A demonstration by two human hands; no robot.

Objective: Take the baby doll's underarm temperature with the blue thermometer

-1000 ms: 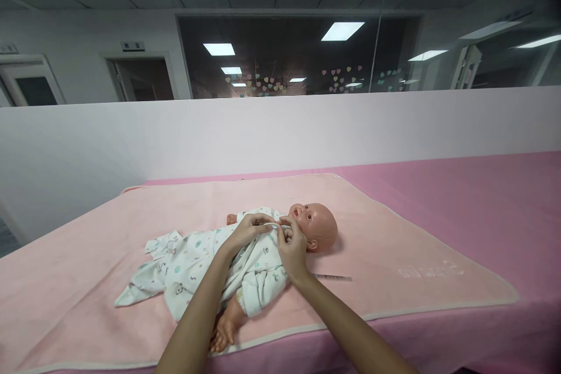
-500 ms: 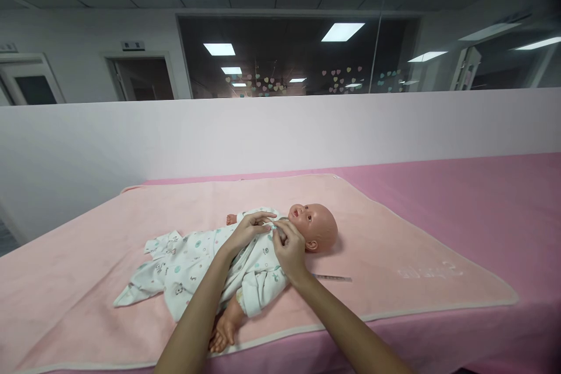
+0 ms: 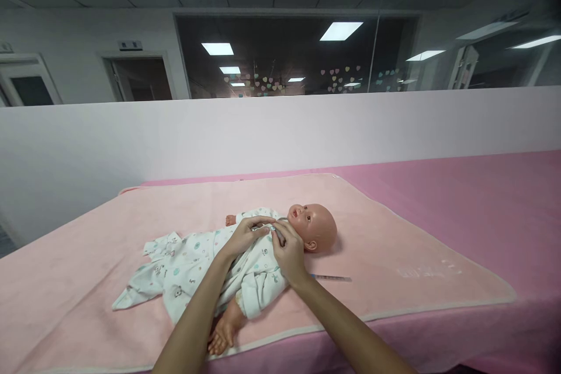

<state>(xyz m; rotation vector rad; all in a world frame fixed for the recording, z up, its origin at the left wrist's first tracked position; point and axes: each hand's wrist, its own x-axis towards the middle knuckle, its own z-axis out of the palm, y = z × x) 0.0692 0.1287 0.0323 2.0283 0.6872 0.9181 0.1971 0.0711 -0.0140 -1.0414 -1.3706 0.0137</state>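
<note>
A baby doll (image 3: 322, 226) lies on its back on a peach blanket (image 3: 416, 263), with its head to the right side of the view and its legs to the left. It wears a white printed garment (image 3: 193, 254), and both hands of the person are at the upper front of this garment, just below the doll's chin. The right hand (image 3: 290, 247) has its thumb and index finger brought together, and they pinch the cloth near the neck. The left hand (image 3: 245, 238) rests on the chest, its fingers stretched toward the right hand and almost meeting it; whether they grip the cloth, I cannot tell. The doll's bare hand (image 3: 224, 333) comes out of the nearer sleeve, near the edge of the blanket. A thin strip (image 3: 333, 277) lies on the blanket beside the right forearm, which partly hides it. Under the blanket is a pink sheet (image 3: 482, 204), and behind it stands a low white wall (image 3: 280, 134).
</note>
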